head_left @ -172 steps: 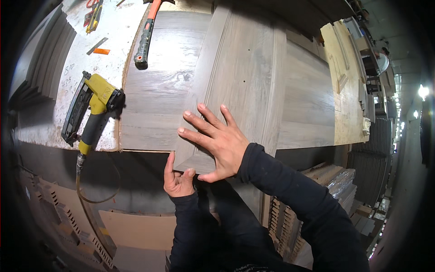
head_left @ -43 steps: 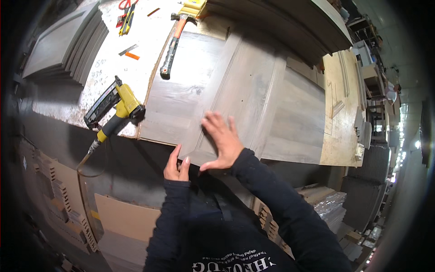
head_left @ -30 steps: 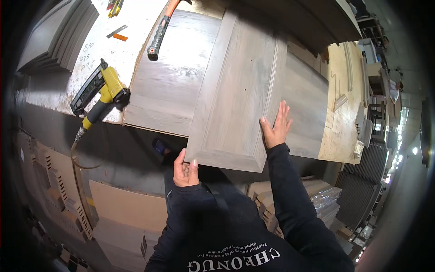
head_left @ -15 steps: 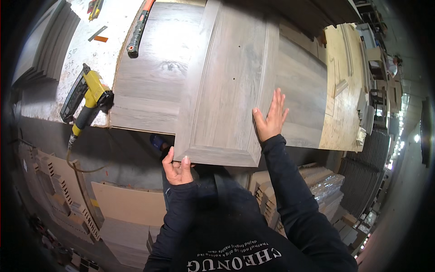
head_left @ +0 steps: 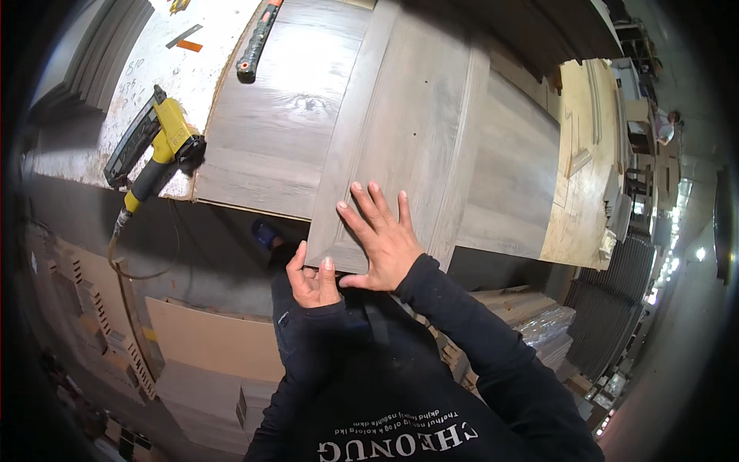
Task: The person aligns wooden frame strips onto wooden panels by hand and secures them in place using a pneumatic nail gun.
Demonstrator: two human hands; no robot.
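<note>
A grey wood-grain cabinet door (head_left: 392, 154) with a raised frame and two small dark holes lies on top of a flat grey wood-grain panel (head_left: 269, 146). Its near end sticks out past the panel's front edge, toward me. My left hand (head_left: 314, 285) is closed at the door's near left corner, thumb and forefinger against the edges, the other fingers curled and partly hidden. With fingers spread, my right hand (head_left: 385, 242) rests on the face of the door's near end. The hand covers part of the near frame rail.
On the white bench top at left lie a yellow and black nail gun (head_left: 165, 142) with its hose and a metal ruler (head_left: 183, 35). A hammer (head_left: 258, 42) rests on the panel. Dark boards (head_left: 539, 27) are stacked far right, above a plywood sheet (head_left: 558, 239). Cardboard-coloured sheets (head_left: 212, 335) stand below.
My right hand has moved left and nearer, from the door's right edge onto its near end. My left hand keeps to the corner. The whole view has shifted slightly.
</note>
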